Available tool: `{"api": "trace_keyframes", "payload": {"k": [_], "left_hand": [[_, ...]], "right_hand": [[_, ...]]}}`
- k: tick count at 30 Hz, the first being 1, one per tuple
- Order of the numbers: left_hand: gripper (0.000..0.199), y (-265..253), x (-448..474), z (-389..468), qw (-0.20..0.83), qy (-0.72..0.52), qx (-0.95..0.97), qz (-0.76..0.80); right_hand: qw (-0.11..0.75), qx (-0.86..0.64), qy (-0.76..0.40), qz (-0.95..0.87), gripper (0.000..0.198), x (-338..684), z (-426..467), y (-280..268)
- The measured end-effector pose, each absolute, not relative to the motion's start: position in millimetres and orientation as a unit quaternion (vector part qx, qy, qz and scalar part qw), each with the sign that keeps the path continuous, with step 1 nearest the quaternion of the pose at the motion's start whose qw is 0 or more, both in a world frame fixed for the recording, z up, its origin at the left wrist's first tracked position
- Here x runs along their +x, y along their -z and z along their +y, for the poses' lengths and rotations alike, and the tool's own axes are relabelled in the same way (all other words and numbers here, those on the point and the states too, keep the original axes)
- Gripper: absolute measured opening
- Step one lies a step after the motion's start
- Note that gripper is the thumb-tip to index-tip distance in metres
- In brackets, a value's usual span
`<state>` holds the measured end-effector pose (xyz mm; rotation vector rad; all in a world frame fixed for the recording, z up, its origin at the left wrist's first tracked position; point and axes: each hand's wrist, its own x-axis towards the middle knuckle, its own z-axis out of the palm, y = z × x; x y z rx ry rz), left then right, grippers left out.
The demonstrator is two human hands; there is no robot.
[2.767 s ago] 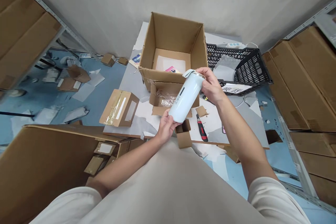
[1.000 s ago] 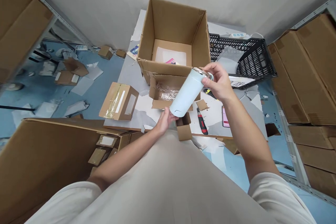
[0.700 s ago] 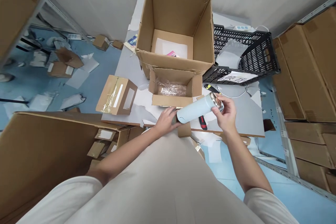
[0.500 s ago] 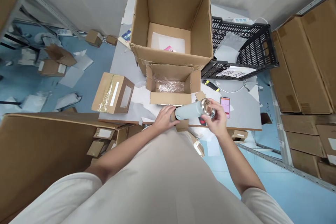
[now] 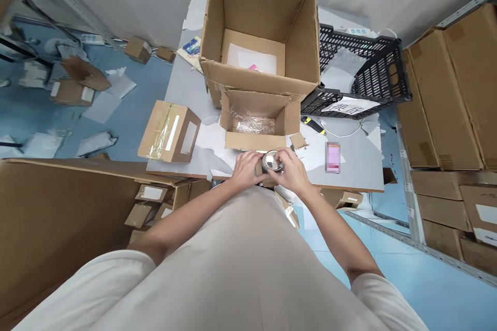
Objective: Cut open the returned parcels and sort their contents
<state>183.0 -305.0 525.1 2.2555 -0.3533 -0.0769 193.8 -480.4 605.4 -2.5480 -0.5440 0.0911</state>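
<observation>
At the table's near edge, a flask (image 5: 273,161) points its round, shiny silver end up at me. Its pale blue body is hidden from this angle. Around it shows a bit of brown cardboard (image 5: 258,167), seemingly a narrow carton, mostly covered by my fingers. My left hand (image 5: 246,169) wraps the left side of this carton. On the right, my right hand (image 5: 293,170) grips the flask at its silver end, fingers and thumb curled about the rim. Just beyond my hands stands an open small box (image 5: 254,141) with clear bubble wrap inside.
Behind is a large open carton (image 5: 260,80) holding white sheet and something pink. A black crate (image 5: 359,70) stands right of it. A taped box (image 5: 166,132) sits left. A yellow-black cutter (image 5: 312,124), a cardboard scrap (image 5: 298,140) and a phone (image 5: 333,158) lie on the right.
The flask went from lying tilted to the right to pointing its silver end up at me. My right hand moved left with it, close to my left hand, which stayed at the carton.
</observation>
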Motion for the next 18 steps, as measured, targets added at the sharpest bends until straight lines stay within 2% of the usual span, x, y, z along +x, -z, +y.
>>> {"api": "trace_keyframes", "payload": {"k": [6,12,18], "left_hand": [[0.057,-531.9,176.6,-308.5,0.404,0.027,0.907,-0.12],[0.059,-531.8,177.1,-308.9,0.402,0.027,0.908,-0.111],[0.068,-527.3,178.8,-307.5,0.401,0.017,0.908,-0.119]], "right_hand": [[0.147,-0.969,-0.083,-0.178,0.019,190.4,-465.8,-586.4],[0.167,-0.967,-0.094,-0.166,0.02,182.8,-467.6,-567.1],[0.146,-0.943,-0.138,-0.265,0.046,174.9,-486.0,-568.5]]}}
